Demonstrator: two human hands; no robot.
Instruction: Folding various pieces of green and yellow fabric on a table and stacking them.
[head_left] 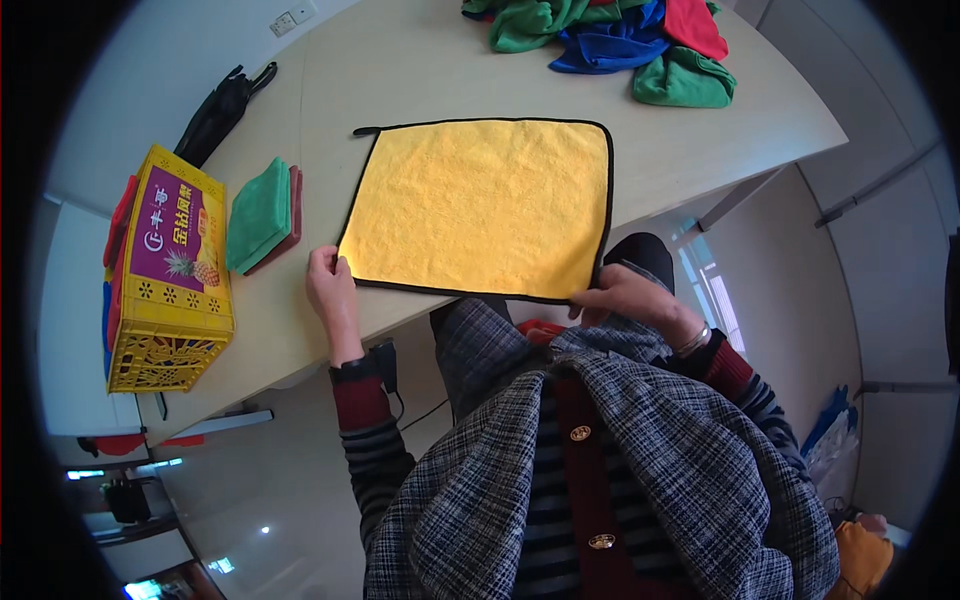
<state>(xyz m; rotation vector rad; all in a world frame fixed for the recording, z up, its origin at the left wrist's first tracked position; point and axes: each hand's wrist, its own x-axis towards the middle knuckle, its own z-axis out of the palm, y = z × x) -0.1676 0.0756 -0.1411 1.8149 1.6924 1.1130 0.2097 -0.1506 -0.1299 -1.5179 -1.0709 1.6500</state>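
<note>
Left hand (pixel 332 290) and right hand (pixel 625 297) each pinching a near corner of flat, square, fuzzy yellow cloth (pixel 480 205).

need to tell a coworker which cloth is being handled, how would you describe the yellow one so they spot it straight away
On the pale table, look at the near edge in front of the person. The yellow cloth lies spread flat there, with the left hand and right hand at its near corners. It alone is unfolded and black-edged; the green cloths are folded, the others heaped.
</note>
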